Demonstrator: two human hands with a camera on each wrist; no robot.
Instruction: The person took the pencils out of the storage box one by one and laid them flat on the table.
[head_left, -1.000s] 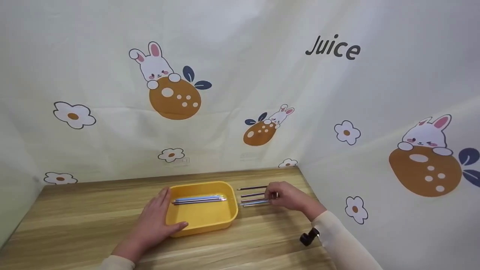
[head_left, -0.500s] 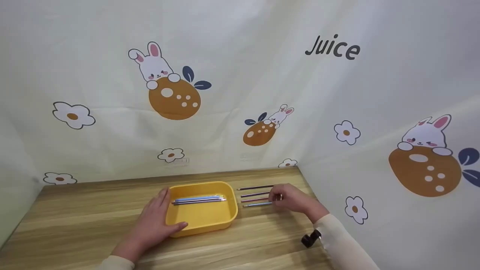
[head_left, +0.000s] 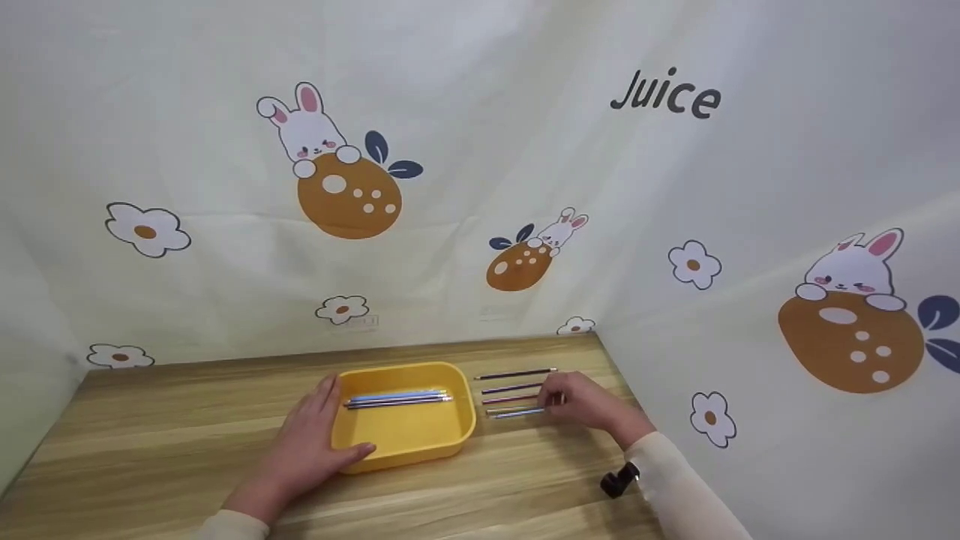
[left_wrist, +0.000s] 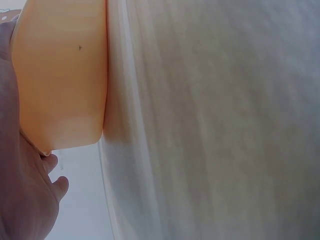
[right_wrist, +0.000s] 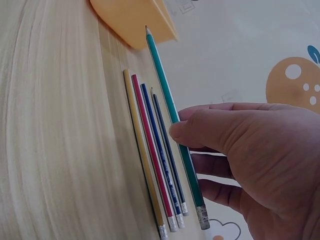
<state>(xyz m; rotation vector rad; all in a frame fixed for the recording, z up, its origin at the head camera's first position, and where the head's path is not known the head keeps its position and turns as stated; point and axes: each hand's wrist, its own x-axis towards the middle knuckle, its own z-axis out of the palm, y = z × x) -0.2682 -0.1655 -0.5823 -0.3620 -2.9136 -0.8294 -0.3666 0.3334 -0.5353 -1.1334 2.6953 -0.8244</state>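
My right hand point(right_wrist: 260, 155) pinches a green pencil point(right_wrist: 167, 95) between thumb and fingers near its eraser half, as the right wrist view shows. Beside it on the table lie a yellow pencil point(right_wrist: 141, 145), a red pencil point(right_wrist: 152, 150) and two dark blue ones, roughly parallel. In the head view this row sits right of a yellow plastic bin point(head_left: 405, 452). Several blue and dark pencils point(head_left: 397, 399) lie inside the bin. My left hand point(head_left: 307, 435) rests against the bin's left side, fingers extended, with the thumb across the near rim.
The wooden tabletop point(head_left: 150, 450) runs back to a pale curtain point(head_left: 450, 150) printed with rabbits, oranges and flowers. The curtain also stands along the right edge, close to my right arm. A small black device point(head_left: 619, 480) is at my right wrist.
My right hand has shifted a little right and slightly toward me with the pencil, uncovering more of the farthest dark pencil. My left hand and the bin stay put.
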